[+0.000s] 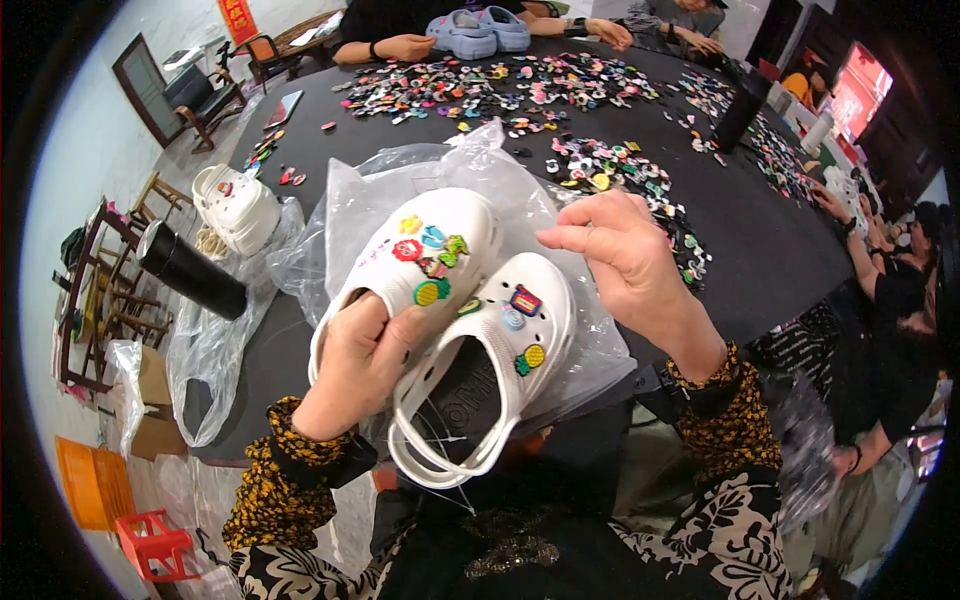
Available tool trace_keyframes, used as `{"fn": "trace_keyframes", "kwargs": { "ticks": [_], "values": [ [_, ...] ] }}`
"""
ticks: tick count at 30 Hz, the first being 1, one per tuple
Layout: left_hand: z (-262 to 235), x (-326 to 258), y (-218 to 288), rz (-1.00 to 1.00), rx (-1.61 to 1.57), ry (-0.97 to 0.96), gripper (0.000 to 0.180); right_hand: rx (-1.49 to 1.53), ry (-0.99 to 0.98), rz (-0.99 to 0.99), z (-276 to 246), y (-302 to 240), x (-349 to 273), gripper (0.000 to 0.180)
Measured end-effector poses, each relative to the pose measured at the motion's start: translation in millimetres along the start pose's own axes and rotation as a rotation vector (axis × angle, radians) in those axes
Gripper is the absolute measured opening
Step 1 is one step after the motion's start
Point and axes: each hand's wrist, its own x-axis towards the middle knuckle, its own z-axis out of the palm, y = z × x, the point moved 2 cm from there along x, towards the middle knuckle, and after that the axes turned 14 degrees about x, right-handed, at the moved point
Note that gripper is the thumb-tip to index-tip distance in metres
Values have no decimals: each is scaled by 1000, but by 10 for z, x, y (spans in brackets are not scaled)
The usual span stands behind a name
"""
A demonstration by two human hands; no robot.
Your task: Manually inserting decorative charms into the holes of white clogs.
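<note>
My left hand (352, 362) grips a white clog (468, 222), its fingers inside the foot opening and the thumb on the upper. Colourful shoe charms dot that clog, among them a pineapple charm (432, 291), a yellow flower and a red one. Against it on the right leans a second white clog (553, 315), with another pineapple charm (530, 359) and a few more; some of its holes are bare. My right hand (622, 248) is raised right of the clogs, fingers curled in a pinch; anything between the fingertips is too small to make out. Thin clear thread hangs at the second clog's heel.
Clear plastic bags (345, 200) lie under and beside the clogs on the black table (770, 260). Many loose charms (500, 85) spread beyond. At left are a black bottle (192, 270) and more white clogs (238, 208). Other people sit around, near blue-grey clogs (475, 35).
</note>
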Motion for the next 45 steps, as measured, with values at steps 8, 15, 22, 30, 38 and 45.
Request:
{"fn": "trace_keyframes", "kwargs": {
  "ticks": [8, 15, 22, 30, 38, 45],
  "values": [
    [-21, 94, -322, -170, 67, 38, 25, -191, 160, 122, -564, 323, -341, 27],
    [-136, 160, -226, -180, 257, -108, 27, -109, 250, 292, -816, 692, -515, 24],
    [-87, -113, 113, -69, 359, -145, 68, -164, 178, 458, -957, 1095, -694, 24],
    [-69, -69, 231, 53, 569, -246, 43, -204, -50, 549, -596, 1257, -706, 21],
    [-66, 44, -112, 51, 531, -175, 9, -243, -233, 496, -391, 980, -596, 23],
    [-242, 336, -511, 7, 668, -92, 8, -289, -182, 495, -582, 1000, -716, 23]
  ]
}}
